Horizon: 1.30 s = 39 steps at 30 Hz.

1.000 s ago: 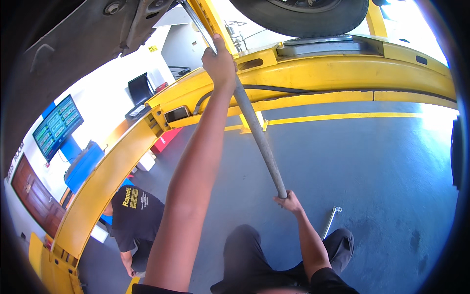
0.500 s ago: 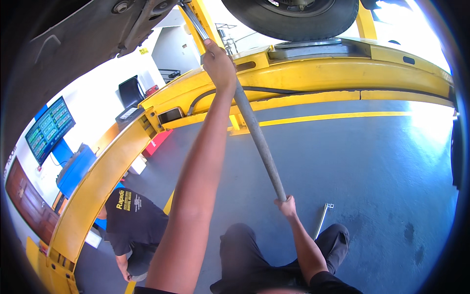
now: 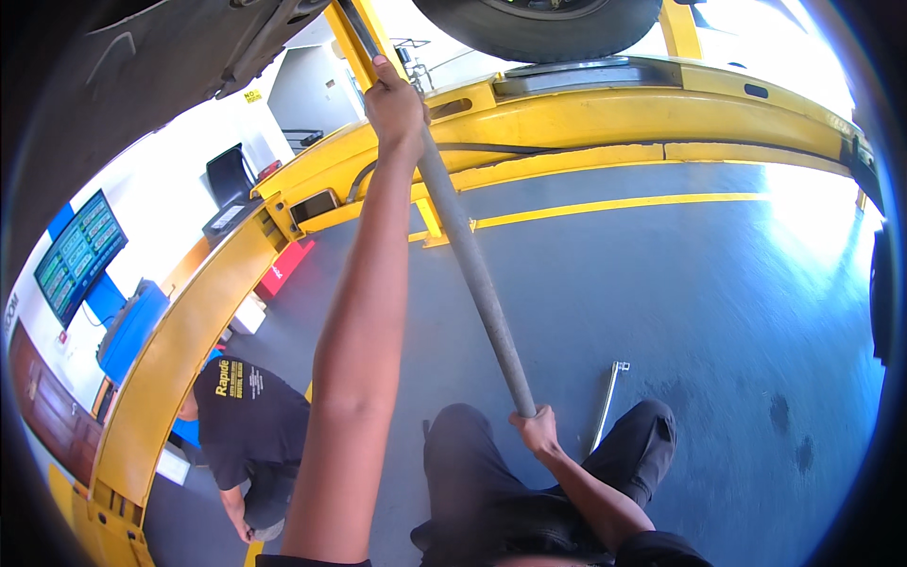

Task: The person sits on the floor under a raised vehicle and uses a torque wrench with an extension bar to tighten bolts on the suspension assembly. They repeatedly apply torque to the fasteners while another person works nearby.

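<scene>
Left hand [image 3: 397,109] and right hand [image 3: 537,428], in the head view, are both closed around one grey pipe [image 3: 472,269]. The upper grip crosses in front of the yellow lift beam [image 3: 567,132]; the lower grip sits well to the near side of that beam. A shiny bar [image 3: 360,26] continues upward past the beam, out of frame beside the vehicle underside [image 3: 198,47]. The step looks like levering with this long handle; the next pull would call for firm grips and a well-seated pipe. On the beam's near side, a long silver tool [image 3: 605,404] lies on the floor [image 3: 718,293].
</scene>
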Each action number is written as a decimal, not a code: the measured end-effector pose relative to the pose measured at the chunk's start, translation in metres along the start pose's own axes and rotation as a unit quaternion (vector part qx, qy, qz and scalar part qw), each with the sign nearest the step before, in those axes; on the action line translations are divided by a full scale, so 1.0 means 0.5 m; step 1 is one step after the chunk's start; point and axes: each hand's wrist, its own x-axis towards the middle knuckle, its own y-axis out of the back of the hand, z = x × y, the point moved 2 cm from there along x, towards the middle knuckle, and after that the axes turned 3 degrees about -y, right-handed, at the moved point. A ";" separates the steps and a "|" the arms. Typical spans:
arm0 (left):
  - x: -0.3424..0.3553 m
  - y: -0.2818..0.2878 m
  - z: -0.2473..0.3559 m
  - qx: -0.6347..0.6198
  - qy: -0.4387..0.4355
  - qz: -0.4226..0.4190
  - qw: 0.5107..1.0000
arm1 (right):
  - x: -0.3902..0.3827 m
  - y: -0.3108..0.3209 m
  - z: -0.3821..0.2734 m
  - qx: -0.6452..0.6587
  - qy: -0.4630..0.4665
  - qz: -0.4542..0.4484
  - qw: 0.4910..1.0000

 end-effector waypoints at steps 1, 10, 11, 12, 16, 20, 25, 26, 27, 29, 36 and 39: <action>0.004 0.001 -0.007 0.001 0.004 -0.012 1.000 | -0.005 0.005 0.002 0.006 -0.001 -0.004 1.000; 0.063 -0.020 -0.080 0.138 -0.135 0.106 0.975 | 0.031 0.003 0.015 0.131 0.019 -0.057 0.990; 0.059 -0.021 -0.077 0.086 -0.101 0.099 0.986 | 0.030 0.000 0.015 0.122 0.021 -0.066 0.990; 0.055 -0.022 -0.069 0.090 -0.099 0.107 0.985 | 0.030 -0.004 0.011 0.142 0.044 -0.095 0.984; 0.026 -0.009 -0.039 0.093 -0.083 0.110 0.986 | 0.023 -0.011 0.002 0.113 0.048 -0.089 0.988; 0.016 -0.003 -0.025 0.077 -0.101 0.121 0.984 | 0.015 -0.010 -0.006 0.125 0.052 -0.098 0.986; 0.025 -0.007 -0.034 0.071 -0.095 0.113 0.986 | 0.010 -0.013 -0.013 0.104 0.048 -0.083 0.990; 0.026 -0.008 -0.036 0.068 -0.092 0.107 0.988 | 0.010 -0.014 -0.014 0.103 0.046 -0.080 0.990; 0.028 -0.008 -0.037 0.067 -0.091 0.101 0.988 | 0.010 -0.014 -0.014 0.098 0.044 -0.070 0.992; 0.029 -0.009 -0.039 0.067 -0.082 0.090 0.990 | 0.009 -0.014 -0.013 0.100 0.047 -0.072 0.991; 0.022 -0.009 -0.032 0.068 -0.083 0.116 0.987 | 0.009 -0.015 0.003 0.095 0.053 -0.056 0.993; 0.020 -0.006 -0.027 0.069 -0.081 0.101 0.989 | 0.003 -0.017 0.005 0.091 0.047 -0.066 0.993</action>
